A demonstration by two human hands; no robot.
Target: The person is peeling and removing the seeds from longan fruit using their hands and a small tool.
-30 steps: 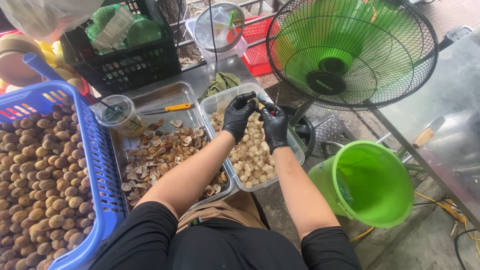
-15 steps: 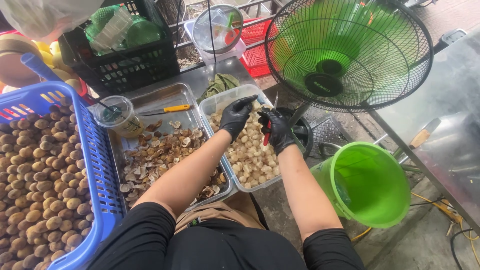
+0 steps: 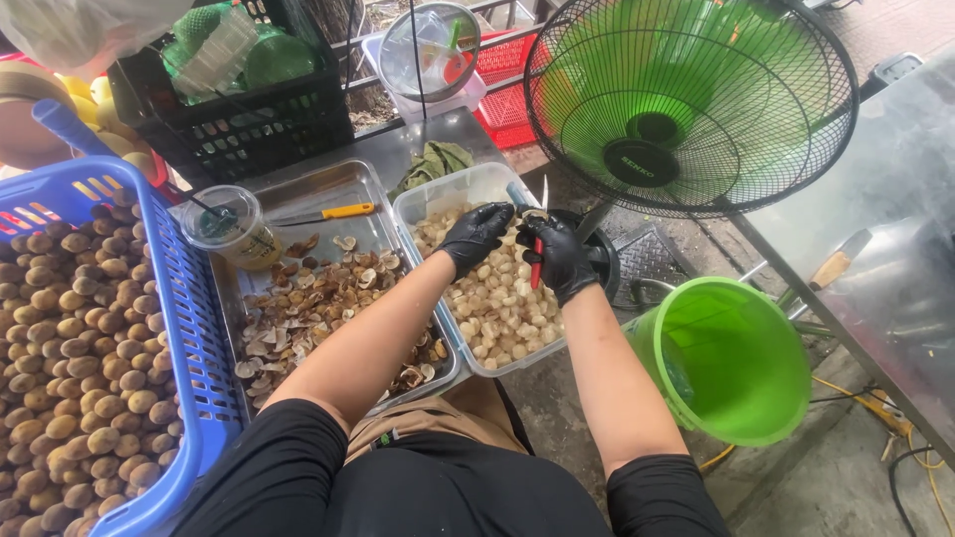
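Lower left: blue basket heaped with brown round fruit. Centre: steel tray of empty shells, clear tub of pale peeled pieces. Over the tub, black-gloved left hand half curled, contents hidden; right hand clenched around a red-handled knife. Beyond, a green fan.

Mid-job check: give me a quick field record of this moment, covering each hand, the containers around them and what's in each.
left hand: black glove, over the clear tub, fingers curled; contents of grip not clear
right hand: black glove, gripping a red-handled knife, blade pointing up
clear tub: pale peeled fruit
metal tray: brown shell pieces, a yellow-handled knife, a lidded cup
blue basket: unpeeled brown fruit
green bucket: to the right, tilted
fan: green, behind the hands
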